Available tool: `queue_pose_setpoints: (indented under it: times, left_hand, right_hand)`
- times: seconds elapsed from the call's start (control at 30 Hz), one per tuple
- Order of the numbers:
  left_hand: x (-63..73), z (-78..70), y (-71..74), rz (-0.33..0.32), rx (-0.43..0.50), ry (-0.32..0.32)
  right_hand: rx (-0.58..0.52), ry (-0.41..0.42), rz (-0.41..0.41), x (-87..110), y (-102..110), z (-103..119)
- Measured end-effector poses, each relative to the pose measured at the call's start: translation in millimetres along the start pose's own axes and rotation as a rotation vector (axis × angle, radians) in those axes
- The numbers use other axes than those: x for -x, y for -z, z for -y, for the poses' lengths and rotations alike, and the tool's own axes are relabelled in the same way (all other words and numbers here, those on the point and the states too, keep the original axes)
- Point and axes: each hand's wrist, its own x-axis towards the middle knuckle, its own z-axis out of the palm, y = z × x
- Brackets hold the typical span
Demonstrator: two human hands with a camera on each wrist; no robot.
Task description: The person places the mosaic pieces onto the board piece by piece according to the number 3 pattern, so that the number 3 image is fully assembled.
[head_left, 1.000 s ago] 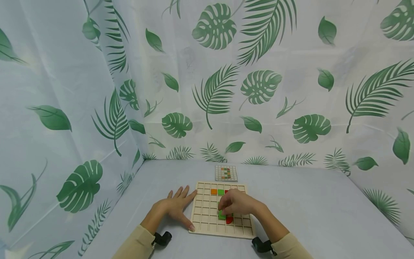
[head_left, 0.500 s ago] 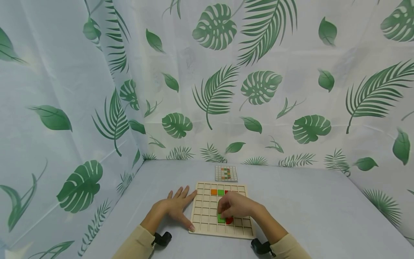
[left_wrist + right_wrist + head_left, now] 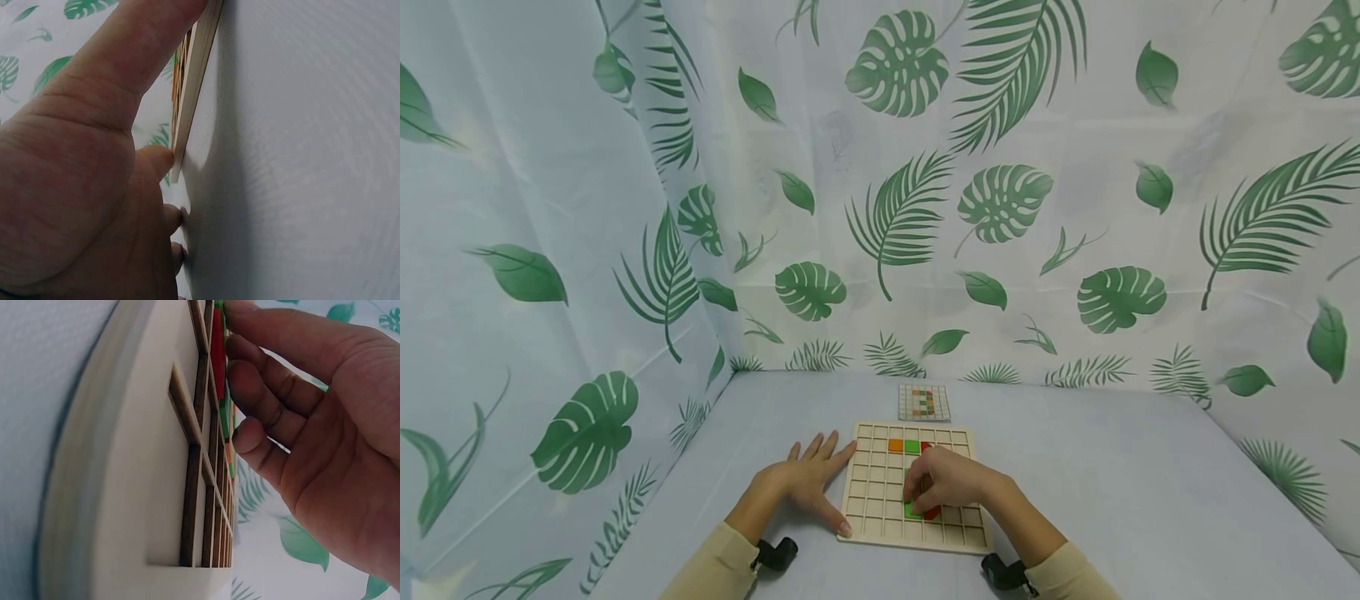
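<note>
A light wooden grid board point(image 3: 867, 483) lies on the table. My left hand point(image 3: 808, 479) rests at its left edge with the fingers spread, the thumb touching the near left corner. Over the board's middle, my right hand point(image 3: 951, 477) has its thumb and fingertips at a green square tile point(image 3: 912, 511) in a near row, pinching it. Beside that tile a red rounded piece point(image 3: 932, 512) shows partly under the hand. An orange tile point(image 3: 896, 446), another green tile point(image 3: 912, 447) and a partly covered red piece point(image 3: 926, 447) form a far row. The right hand hides the cells between.
Behind the board lies a small pattern card point(image 3: 924, 402) printed with a grid and coloured cells. A pale cloth covers the table point(image 3: 1075, 467). Leaf-printed curtains point(image 3: 895, 208) rise at the back and left.
The green tile under my right hand now sits flatter and slightly nearer me. My right fingers and thumb shifted a little over it. The left hand has stayed in place.
</note>
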Motion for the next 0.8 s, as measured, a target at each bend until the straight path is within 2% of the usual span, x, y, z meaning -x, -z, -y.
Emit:
queue_pose_setpoints:
  times: [0.23,0.4,0.7,0.8]
  left_hand:
    - [-0.7,0.7,-1.0,0.0,-0.001,0.0]
    - [-0.8,0.9,-2.0,0.001,-0.004,0.001]
    - [-1.8,2.0,-2.3,-0.001,-0.016,-0.005]
    - [-1.9,2.6,-2.1,-0.003,-0.022,-0.009]
  right_hand:
    - [0.008,-0.008,-0.001,1.0,-1,2]
    - [0.015,0.015,-0.006,2.0,1,0]
    - [0.017,0.064,-0.146,10.9,18,-13]
    - [0.005,0.045,-0.182,17.2,26,-16]
